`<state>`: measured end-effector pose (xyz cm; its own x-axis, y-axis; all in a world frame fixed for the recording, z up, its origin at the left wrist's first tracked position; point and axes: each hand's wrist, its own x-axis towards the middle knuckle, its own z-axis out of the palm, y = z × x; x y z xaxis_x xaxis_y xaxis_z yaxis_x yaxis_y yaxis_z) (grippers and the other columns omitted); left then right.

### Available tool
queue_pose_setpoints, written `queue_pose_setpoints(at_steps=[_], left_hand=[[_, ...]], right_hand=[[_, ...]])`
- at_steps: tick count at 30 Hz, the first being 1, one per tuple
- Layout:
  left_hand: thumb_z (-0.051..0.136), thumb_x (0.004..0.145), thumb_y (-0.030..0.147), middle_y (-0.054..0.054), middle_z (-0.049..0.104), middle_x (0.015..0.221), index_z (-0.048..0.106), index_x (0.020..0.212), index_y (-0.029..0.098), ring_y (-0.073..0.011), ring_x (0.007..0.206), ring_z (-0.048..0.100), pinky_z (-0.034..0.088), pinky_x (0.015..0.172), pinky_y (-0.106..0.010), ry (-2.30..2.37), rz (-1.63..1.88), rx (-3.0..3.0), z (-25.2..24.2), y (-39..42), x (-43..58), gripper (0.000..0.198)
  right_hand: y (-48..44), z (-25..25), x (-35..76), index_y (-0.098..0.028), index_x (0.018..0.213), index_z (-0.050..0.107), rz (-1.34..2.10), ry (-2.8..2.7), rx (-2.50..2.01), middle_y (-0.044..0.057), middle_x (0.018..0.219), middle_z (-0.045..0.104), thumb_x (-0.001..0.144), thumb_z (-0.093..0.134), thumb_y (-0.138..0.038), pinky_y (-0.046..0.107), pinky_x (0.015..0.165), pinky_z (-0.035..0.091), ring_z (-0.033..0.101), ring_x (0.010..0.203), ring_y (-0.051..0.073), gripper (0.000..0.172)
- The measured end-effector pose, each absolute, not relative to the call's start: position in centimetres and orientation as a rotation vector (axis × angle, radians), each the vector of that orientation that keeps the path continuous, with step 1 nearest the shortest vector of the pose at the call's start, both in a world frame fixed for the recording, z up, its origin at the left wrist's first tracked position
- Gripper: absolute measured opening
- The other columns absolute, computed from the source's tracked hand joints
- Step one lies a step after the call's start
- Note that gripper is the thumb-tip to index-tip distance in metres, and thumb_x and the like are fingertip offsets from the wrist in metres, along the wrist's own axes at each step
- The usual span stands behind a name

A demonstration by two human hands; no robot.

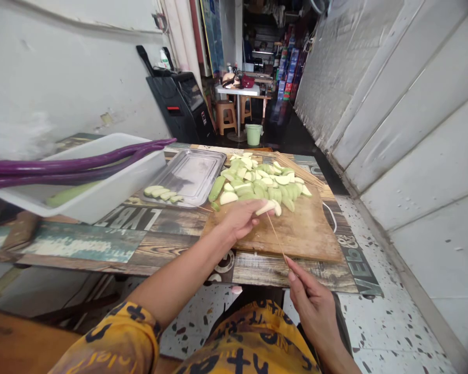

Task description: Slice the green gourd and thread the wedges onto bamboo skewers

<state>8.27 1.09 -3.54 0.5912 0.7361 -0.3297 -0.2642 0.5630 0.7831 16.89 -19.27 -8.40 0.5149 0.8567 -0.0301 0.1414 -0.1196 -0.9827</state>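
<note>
My left hand [242, 220] is closed on a pale green-skinned vegetable slice [265, 208] with white flesh, above the wooden cutting board [296, 236]. In a pinch at the board's near edge, my right hand [314, 296] grips a thin wooden skewer [278, 241]. The skewer slants up, its far end at the slice; whether it has gone in I cannot tell. A heap of cut slices [253, 179] covers the back of the board. On the clear tray [203, 176] to the left lies a row of slices [163, 194], apparently on a skewer whose end sticks out rightward.
A white bin [81, 202] at the left holds long purple eggplants [70, 166] and a pale green vegetable. Bare skewers [302, 169] lie behind the heap. Beyond the table stand a black machine [183, 104], a green bucket [254, 135] and a small table [237, 90]. A white wall runs along the right.
</note>
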Motion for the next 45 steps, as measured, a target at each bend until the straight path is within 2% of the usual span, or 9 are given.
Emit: queue_pose_setpoints(at_steps=[6, 16, 20, 27, 34, 37, 40, 43, 45], left_hand=[[0.059, 0.078, 0.014, -0.013, 0.066, 0.091, 0.064, 0.078, 0.007, -0.0123, 0.071, 0.065, 0.025, 0.030, -0.008, 0.713, 0.650, 0.766, -3.5, 1.0, 8.2, 0.008], [0.059, 0.077, 0.012, -0.013, 0.066, 0.089, 0.064, 0.077, 0.006, -0.0124, 0.068, 0.065, 0.026, 0.030, -0.008, 0.718, 0.657, 0.753, -3.2, 0.9, 8.2, 0.008], [0.059, 0.077, 0.012, -0.013, 0.066, 0.087, 0.063, 0.076, 0.006, -0.0123, 0.067, 0.065, 0.026, 0.030, -0.008, 0.711, 0.658, 0.762, -3.1, 0.8, 8.2, 0.008], [0.061, 0.076, 0.013, -0.013, 0.066, 0.088, 0.063, 0.075, 0.007, -0.0128, 0.068, 0.065, 0.027, 0.031, -0.009, 0.708, 0.665, 0.766, -3.1, 0.8, 8.3, 0.007], [0.063, 0.075, 0.017, -0.011, 0.067, 0.085, 0.065, 0.081, 0.008, -0.0122, 0.064, 0.065, 0.026, 0.031, -0.010, 0.725, 0.682, 0.867, -3.0, 0.6, 8.3, 0.010], [0.065, 0.074, 0.019, -0.011, 0.068, 0.083, 0.066, 0.086, 0.010, -0.0113, 0.062, 0.064, 0.027, 0.032, -0.010, 0.720, 0.641, 0.923, -3.4, 0.6, 8.4, 0.015], [0.062, 0.077, 0.022, -0.012, 0.068, 0.084, 0.066, 0.089, 0.010, -0.0133, 0.064, 0.065, 0.035, 0.035, -0.011, 0.709, 0.601, 0.919, -3.7, 0.6, 8.5, 0.018], [0.057, 0.081, 0.020, -0.013, 0.068, 0.088, 0.064, 0.091, 0.009, -0.0155, 0.072, 0.067, 0.050, 0.050, -0.017, 0.683, 0.620, 0.842, -3.7, 0.4, 8.5, 0.016], [0.055, 0.082, 0.015, -0.012, 0.068, 0.088, 0.062, 0.090, 0.010, -0.0155, 0.073, 0.067, 0.054, 0.059, -0.022, 0.686, 0.655, 0.786, -3.6, 0.4, 8.6, 0.012]], right_hand=[[-19.2, -8.6, 16.9, -0.019, 0.116, 0.064, 0.753, -0.885, -1.577, 0.001, 0.051, 0.056, 0.079, 0.057, -0.039, 0.021, 0.041, 0.040, 0.053, 0.050, 0.014, 0.042], [-19.4, -7.7, 16.7, -0.020, 0.111, 0.067, 0.693, -0.932, -1.628, 0.004, 0.061, 0.064, 0.079, 0.057, -0.041, 0.024, 0.048, 0.046, 0.059, 0.060, 0.017, 0.040], [-19.4, -7.9, 16.8, -0.020, 0.112, 0.066, 0.704, -0.921, -1.610, 0.004, 0.061, 0.064, 0.078, 0.058, -0.041, 0.023, 0.048, 0.045, 0.058, 0.058, 0.016, 0.041], [-19.6, -8.3, 16.8, -0.020, 0.117, 0.063, 0.819, -0.863, -1.580, 0.000, 0.050, 0.052, 0.079, 0.058, -0.040, 0.021, 0.038, 0.032, 0.044, 0.045, 0.012, 0.043], [-18.9, -7.7, 16.3, -0.016, 0.119, 0.056, 0.961, -0.794, -1.554, -0.007, 0.049, 0.035, 0.081, 0.055, -0.044, 0.018, 0.039, 0.021, 0.030, 0.042, 0.007, 0.047], [-17.7, -7.6, 16.0, -0.015, 0.111, 0.055, 1.043, -0.744, -1.500, -0.009, 0.048, 0.031, 0.080, 0.055, -0.047, 0.018, 0.039, 0.018, 0.026, 0.042, 0.006, 0.044], [-16.4, -7.8, 15.7, -0.014, 0.101, 0.055, 1.071, -0.689, -1.427, -0.009, 0.046, 0.031, 0.081, 0.054, -0.048, 0.017, 0.038, 0.018, 0.025, 0.040, 0.005, 0.040], [-15.5, -7.8, 15.2, -0.014, 0.097, 0.055, 1.055, -0.658, -1.376, -0.009, 0.046, 0.034, 0.081, 0.053, -0.048, 0.017, 0.037, 0.019, 0.027, 0.040, 0.005, 0.037], [-15.2, -7.7, 14.9, -0.014, 0.095, 0.055, 1.055, -0.643, -1.359, -0.010, 0.046, 0.033, 0.081, 0.054, -0.048, 0.016, 0.036, 0.019, 0.025, 0.039, 0.004, 0.037]])
